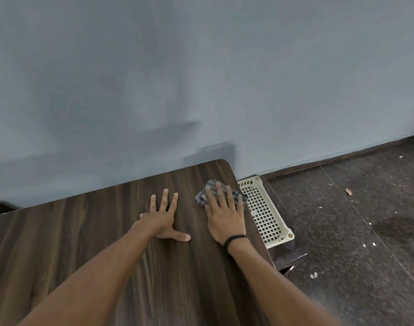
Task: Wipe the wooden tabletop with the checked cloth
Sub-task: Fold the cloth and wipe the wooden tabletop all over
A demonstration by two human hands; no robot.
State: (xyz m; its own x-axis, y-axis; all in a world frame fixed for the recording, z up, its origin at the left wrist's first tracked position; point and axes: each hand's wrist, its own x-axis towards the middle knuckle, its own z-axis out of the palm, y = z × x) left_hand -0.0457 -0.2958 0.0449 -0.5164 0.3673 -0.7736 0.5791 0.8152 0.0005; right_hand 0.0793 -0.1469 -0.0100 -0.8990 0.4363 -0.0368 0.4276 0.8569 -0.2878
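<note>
The dark wooden tabletop (107, 243) fills the lower left of the view and ends at a rounded far right corner. A blue and white checked cloth (202, 195) lies bunched near that corner, close to the table's right edge. My right hand (225, 212) presses flat on the cloth with straight fingers and covers most of it. A black band circles that wrist. My left hand (164, 216) rests flat on the bare wood to the left of the cloth, fingers spread, thumb out to the right.
A cream perforated plastic basket (267, 215) sits on a low dark stand just beyond the table's right edge. A grey-blue wall (201, 78) runs behind the table. The dark speckled floor (354, 231) at right carries scattered bits of debris.
</note>
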